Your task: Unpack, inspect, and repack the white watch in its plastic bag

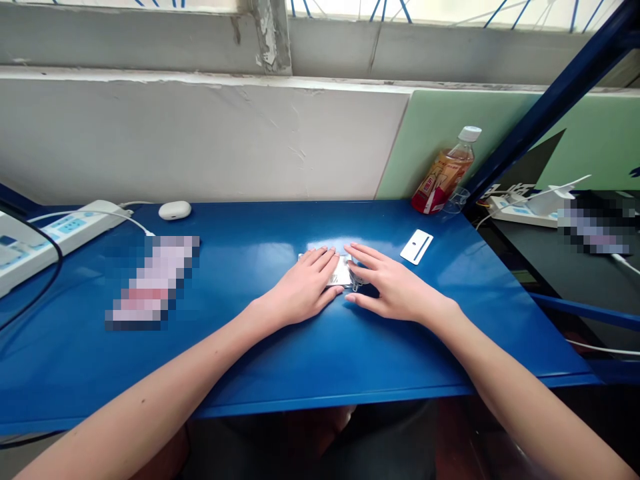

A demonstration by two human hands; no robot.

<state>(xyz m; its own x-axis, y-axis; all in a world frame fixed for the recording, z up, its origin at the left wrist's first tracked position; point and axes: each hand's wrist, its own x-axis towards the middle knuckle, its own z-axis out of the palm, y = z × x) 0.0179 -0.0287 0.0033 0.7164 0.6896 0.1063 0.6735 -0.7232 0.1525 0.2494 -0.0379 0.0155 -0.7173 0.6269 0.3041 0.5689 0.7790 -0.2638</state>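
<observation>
My left hand (pixel 314 283) lies flat, fingers stretched out, over a small white packet or card (pixel 342 273) on the blue desk. Most of that white thing is hidden under the hand; dark print shows on its bare part. At its right end is a small shiny, cord-like or metal piece (pixel 356 283), too small to make out fully. My right hand (pixel 393 280) is beside it with fingers spread and thumb apart, the fingertips close to the shiny piece. Whether they touch it I cannot tell. To the right of that hand lies a white card (pixel 417 247) with a dark stripe.
The blue desk (pixel 240 373) meets a wall. A drink bottle (pixel 447 172) leans at the back right. On the left are a blurred-out phone (pixel 155 280) on a white cable, a white earbud case (pixel 175 211) and a power strip (pixel 75 230). A blue post (pixel 545 107) slants at right.
</observation>
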